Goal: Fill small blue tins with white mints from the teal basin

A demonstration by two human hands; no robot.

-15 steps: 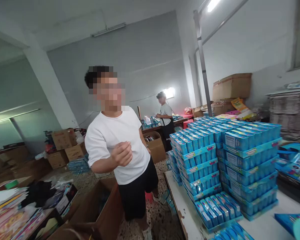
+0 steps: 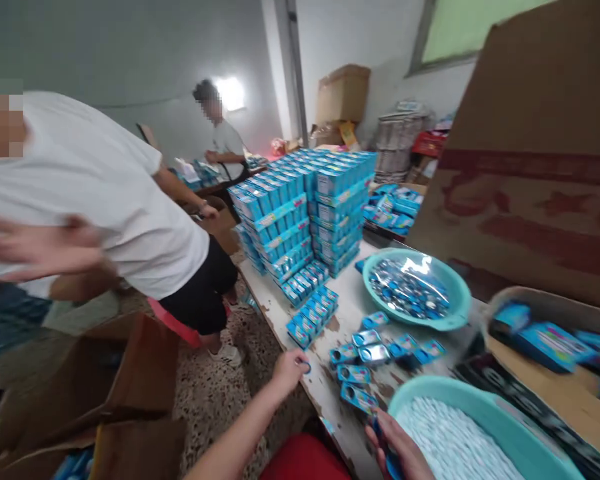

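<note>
My left hand [image 2: 287, 371] is over the table's near edge, its thumb and fingertips closed on a small blue round piece [image 2: 307, 367]. My right hand [image 2: 399, 445], lower right, is wrapped round a dark blue slim object [image 2: 391, 461]; its exact kind is partly hidden by the fingers. Between and beyond my hands lie several small blue boxes [image 2: 355, 375] with round dark openings. To the right of my right hand stands a turquoise basin [image 2: 425, 387] with small white pieces. A second turquoise basin [image 2: 460, 313] farther back holds shiny blue and silver round pieces.
Blue display boxes [image 2: 285, 220] stand in tall stacks on the white table [image 2: 275, 327]. A large cardboard box [image 2: 530, 200] stands at the right; an open carton [image 2: 510, 300] holds blue packs. A co-worker [image 2: 105, 200] leans at the left, another person [image 2: 225, 143] stands behind.
My view has swung right and down, and both my hands have come into sight with the basins. The near co-worker has shifted left in view and leans over, a blurred hand stretched out.
</note>
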